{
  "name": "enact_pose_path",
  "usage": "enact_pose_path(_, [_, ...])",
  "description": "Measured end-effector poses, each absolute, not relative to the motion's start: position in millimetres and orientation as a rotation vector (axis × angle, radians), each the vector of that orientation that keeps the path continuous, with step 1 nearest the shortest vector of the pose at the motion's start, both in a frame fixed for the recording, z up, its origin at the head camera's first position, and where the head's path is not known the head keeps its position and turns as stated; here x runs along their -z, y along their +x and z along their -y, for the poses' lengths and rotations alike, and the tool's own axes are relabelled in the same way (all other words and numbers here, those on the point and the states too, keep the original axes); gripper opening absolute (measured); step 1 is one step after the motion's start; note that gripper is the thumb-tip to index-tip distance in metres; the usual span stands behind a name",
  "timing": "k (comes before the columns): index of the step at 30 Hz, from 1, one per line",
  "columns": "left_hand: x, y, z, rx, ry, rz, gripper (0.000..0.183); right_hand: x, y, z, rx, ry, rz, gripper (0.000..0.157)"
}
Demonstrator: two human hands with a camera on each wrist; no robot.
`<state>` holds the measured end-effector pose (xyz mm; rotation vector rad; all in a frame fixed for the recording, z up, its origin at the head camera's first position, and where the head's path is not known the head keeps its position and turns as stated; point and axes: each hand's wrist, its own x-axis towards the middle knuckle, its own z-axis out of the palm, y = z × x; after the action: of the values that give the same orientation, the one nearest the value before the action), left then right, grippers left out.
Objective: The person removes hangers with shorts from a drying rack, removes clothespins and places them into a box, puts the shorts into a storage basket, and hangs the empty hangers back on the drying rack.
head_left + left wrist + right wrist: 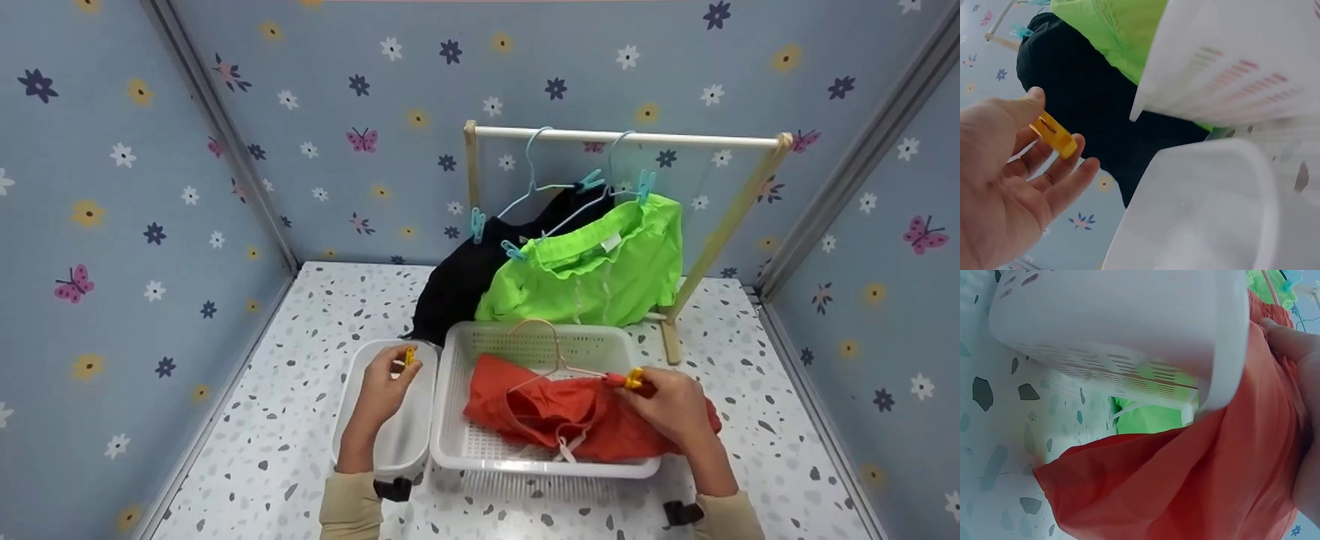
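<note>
My left hand (384, 384) pinches a yellow clothespin (1054, 135) between thumb and fingers, above the small white bin (405, 442). Red shorts (517, 409) with a white drawstring lie in the white perforated basket (544, 469), one leg hanging over its right side. A pink hanger (556, 349) rests at the shorts' waistband. At the right end of that hanger, my right hand (671, 405) holds another yellow clothespin (634, 378) against the waistband. In the right wrist view the thumb presses on the red fabric, and the clothespin is hidden.
Behind the basket stands a clothes rack with a white bar (630, 136) and wooden posts. Black clothing (465, 277) and bright green shorts (592, 285) hang from it on blue hangers with blue clothespins. Patterned walls (420, 75) close in the speckled tabletop (270, 420).
</note>
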<state>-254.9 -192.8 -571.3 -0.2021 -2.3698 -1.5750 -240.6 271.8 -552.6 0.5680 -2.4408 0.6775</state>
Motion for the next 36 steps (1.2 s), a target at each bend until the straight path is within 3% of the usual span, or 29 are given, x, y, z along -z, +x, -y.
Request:
enact_pose_path(22, [576.9,-275.5,225.1,1.154,0.149,2.851,0.042,553.1,-239.0,-268.8,-0.669,0.493,2.514,0.024])
enact_pose_path(36, [584.2,-276.8,223.9,1.138,0.040,2.831,0.033,555.1,-238.9,-268.6,-0.680,0.498,2.492,0.026])
